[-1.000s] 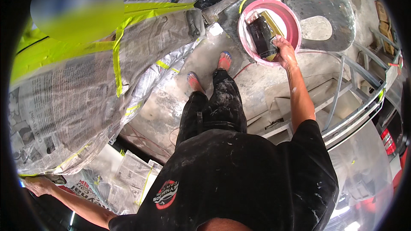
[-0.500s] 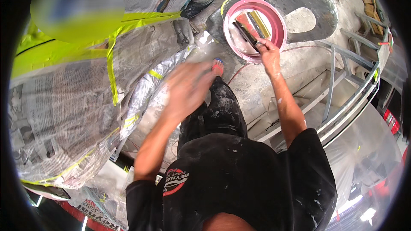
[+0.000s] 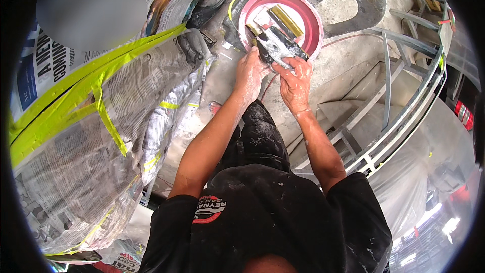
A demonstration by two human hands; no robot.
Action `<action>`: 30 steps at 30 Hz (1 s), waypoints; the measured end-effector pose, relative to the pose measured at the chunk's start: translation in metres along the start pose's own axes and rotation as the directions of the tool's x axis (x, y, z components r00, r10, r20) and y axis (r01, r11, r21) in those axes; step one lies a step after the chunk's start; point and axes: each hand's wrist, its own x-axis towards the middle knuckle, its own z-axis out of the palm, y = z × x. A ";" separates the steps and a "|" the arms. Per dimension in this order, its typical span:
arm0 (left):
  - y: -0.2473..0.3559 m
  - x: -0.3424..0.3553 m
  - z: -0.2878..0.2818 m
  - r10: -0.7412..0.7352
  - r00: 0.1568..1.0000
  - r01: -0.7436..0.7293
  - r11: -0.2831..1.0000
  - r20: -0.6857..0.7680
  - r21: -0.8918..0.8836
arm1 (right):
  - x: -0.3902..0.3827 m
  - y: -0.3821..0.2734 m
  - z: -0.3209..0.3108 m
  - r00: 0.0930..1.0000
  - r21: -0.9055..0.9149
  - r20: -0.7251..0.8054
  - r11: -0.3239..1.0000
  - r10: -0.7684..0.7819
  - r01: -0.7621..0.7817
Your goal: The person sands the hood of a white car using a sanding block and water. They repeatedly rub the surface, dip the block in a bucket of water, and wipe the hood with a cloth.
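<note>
Both my hands hold a black sanding block [image 3: 279, 44], a flat oblong piece smeared with wet white residue, over the near side of a pink bucket [image 3: 314, 17]. My left hand [image 3: 249, 73] grips its left end, thumb along the near edge. At the right end, my right hand [image 3: 294, 82] has its fingers bent around the near edge; both hands are wet and whitened. Inside the bucket, beyond the block, a gold-coloured oblong piece [image 3: 286, 21] leans in whitish liquid. The block hides part of the bucket's inside.
On the left, a large surface is masked with newspaper [image 3: 81, 182], plastic and yellow-green tape [image 3: 55, 114]. A metal frame [image 3: 389, 83] stands at right. Beyond the bucket lies a dark, stained panel with an oval opening [image 3: 358, 0]. A thin hose [image 3: 336, 40] crosses the floor.
My left hand, blurred and away from the bucket before, has come to the block's left end. The block is turned, its white-smeared face now showing. My view has shifted slightly.
</note>
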 end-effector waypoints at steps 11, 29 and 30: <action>0.005 -0.006 0.006 0.133 0.989 -0.093 0.906 -0.070 0.413 | 0.005 0.000 -0.023 0.930 0.490 0.051 0.803 0.363 -0.340; 0.032 -0.023 0.005 0.404 0.877 -0.455 0.525 0.260 0.720 | 0.053 0.024 -0.053 0.782 0.785 0.386 0.270 0.489 -0.557; 0.035 -0.026 0.004 0.408 0.872 -0.458 0.487 0.270 0.744 | 0.054 0.024 -0.055 0.802 0.796 0.375 0.282 0.465 -0.535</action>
